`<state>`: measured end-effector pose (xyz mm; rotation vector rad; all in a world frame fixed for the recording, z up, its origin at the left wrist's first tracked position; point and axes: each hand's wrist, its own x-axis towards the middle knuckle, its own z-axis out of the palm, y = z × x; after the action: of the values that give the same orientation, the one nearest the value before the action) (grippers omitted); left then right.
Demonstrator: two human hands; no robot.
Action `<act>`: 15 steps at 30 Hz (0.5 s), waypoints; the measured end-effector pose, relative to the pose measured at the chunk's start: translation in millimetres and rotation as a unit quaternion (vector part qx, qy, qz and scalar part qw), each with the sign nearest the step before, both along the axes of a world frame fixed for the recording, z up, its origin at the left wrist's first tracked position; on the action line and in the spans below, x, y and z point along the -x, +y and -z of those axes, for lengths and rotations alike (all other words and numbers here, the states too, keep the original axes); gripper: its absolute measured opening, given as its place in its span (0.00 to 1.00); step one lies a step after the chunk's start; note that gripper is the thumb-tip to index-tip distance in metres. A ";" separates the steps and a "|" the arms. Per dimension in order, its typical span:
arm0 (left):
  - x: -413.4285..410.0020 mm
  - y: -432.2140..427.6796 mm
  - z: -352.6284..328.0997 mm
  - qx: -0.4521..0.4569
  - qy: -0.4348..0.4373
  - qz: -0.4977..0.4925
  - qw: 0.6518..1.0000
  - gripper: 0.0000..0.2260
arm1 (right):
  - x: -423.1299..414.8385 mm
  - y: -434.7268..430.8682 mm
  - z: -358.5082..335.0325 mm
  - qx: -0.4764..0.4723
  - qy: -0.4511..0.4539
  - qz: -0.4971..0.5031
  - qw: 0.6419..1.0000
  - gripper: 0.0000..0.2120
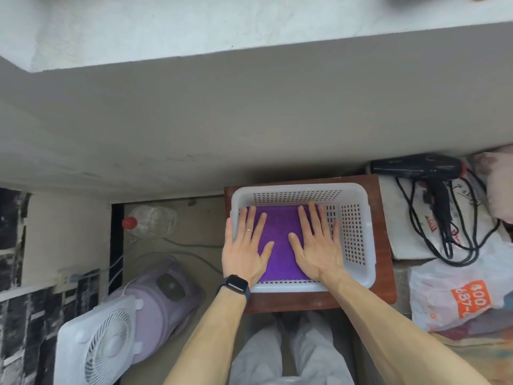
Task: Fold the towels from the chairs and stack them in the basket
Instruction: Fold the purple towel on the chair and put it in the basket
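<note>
Hands flat, my left hand (247, 248) and right hand (316, 245) fingers straight, gripping nothing, pressing folded purple terry towel (280, 240) beneath them, white perforated plastic basket (358, 234) around my fingertips

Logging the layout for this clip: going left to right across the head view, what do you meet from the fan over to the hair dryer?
White fan → left hand → purple towel → right hand → black hair dryer. Both hands lie flat on the towel inside the white basket.
</note>
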<state>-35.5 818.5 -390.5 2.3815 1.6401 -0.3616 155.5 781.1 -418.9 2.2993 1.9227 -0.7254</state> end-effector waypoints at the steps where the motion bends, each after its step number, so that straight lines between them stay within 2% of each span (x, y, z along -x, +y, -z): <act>1: 0.9 1.3 -1.5 0.008 0.004 -0.002 1.000 0.30 | 1.2 2.0 -3.6 0.009 0.001 -0.001 1.000 0.33; 4: 4.7 5.2 -18.3 0.031 0.003 0.005 1.000 0.29 | 2.5 5.1 -30.3 0.026 -0.002 -0.007 1.000 0.34; 6: 7.8 6.5 -40.0 0.036 -0.009 0.023 0.999 0.28 | 3.5 5.3 -59.4 0.012 -0.006 -0.003 1.000 0.33; 8: 13.6 4.5 -70.6 0.028 -0.032 -0.002 0.999 0.28 | 7.3 5.3 -94.0 -0.018 -0.003 -0.014 1.000 0.31; 11: 28.6 -8.2 -114.7 0.019 -0.077 -0.132 0.988 0.27 | 23.1 11.0 -143.9 -0.077 0.018 -0.079 0.994 0.27; 15: 72.4 -39.3 -170.6 -0.013 -0.156 -0.316 0.936 0.22 | 70.9 24.4 -210.9 -0.123 0.135 -0.198 0.963 0.20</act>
<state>-107.9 779.2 -219.9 1.6685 2.1103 0.1510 84.6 805.5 -208.0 1.9027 2.6255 -0.8227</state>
